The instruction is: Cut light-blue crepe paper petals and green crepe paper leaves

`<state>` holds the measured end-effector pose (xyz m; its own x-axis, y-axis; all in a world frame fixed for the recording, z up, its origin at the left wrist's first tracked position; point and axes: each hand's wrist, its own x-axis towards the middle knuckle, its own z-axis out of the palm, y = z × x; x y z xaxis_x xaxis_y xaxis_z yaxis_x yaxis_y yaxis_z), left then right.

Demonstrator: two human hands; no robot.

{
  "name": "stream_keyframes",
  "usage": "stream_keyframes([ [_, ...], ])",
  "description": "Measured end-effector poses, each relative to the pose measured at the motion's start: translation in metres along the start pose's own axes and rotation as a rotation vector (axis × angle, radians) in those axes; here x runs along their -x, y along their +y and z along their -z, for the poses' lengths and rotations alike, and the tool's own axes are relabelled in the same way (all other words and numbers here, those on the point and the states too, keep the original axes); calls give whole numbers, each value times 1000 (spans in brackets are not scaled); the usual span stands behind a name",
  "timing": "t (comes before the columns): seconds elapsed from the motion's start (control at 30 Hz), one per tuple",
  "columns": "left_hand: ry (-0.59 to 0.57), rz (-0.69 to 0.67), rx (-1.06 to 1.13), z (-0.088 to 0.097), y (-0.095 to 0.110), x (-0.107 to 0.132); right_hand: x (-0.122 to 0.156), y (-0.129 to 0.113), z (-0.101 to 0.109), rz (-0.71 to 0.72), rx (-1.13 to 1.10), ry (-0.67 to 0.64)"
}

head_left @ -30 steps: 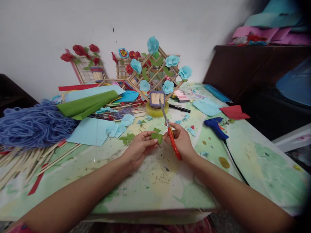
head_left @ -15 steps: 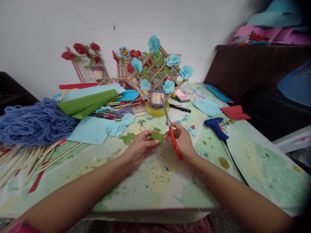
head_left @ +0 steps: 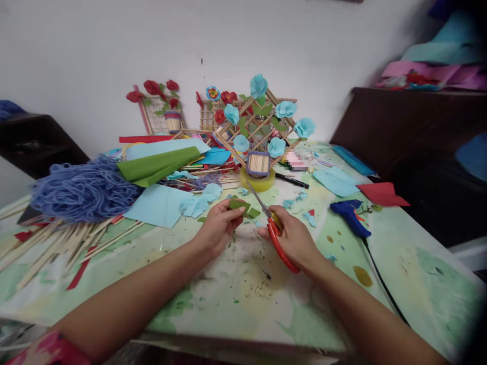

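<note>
My left hand [head_left: 218, 228] pinches a small folded piece of green paper [head_left: 239, 205] just above the table. Beside it, my right hand [head_left: 291, 237] grips red-handled scissors [head_left: 274, 231]; their metal blades point up and left, close to the green piece. Both hands hover over the table's middle, in front of a wooden lattice decoration with light blue paper flowers [head_left: 262, 124]. Small green leaf cut-outs [head_left: 251, 213] lie under the hands.
A pile of blue yarn [head_left: 81, 190], wooden sticks [head_left: 57, 248] and sheets of green [head_left: 158, 165] and light blue paper [head_left: 160, 205] fill the left. A blue glue gun [head_left: 350, 215] with a black cord, red paper [head_left: 382, 192] and a black pen [head_left: 291, 180] lie right.
The camera view shifted, so the table contents sit further right. My left hand lifted the green piece slightly, and the scissors tilted lower with their blades nearer the paper.
</note>
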<state>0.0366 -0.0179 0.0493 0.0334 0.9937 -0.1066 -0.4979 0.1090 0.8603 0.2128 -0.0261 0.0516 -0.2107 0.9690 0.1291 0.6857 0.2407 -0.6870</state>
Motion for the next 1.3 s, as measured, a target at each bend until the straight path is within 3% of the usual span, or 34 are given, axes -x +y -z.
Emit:
stream_keyframes([
  [0.13,9,-59,73,1,9,-4,3,-5,5,98,194,-29],
  [0.27,-13,-98,114,1,12,-4,2,-5,2,177,198,-50],
  [1.3,-35,-58,150,0,9,-1,8,-12,1,137,184,-124],
])
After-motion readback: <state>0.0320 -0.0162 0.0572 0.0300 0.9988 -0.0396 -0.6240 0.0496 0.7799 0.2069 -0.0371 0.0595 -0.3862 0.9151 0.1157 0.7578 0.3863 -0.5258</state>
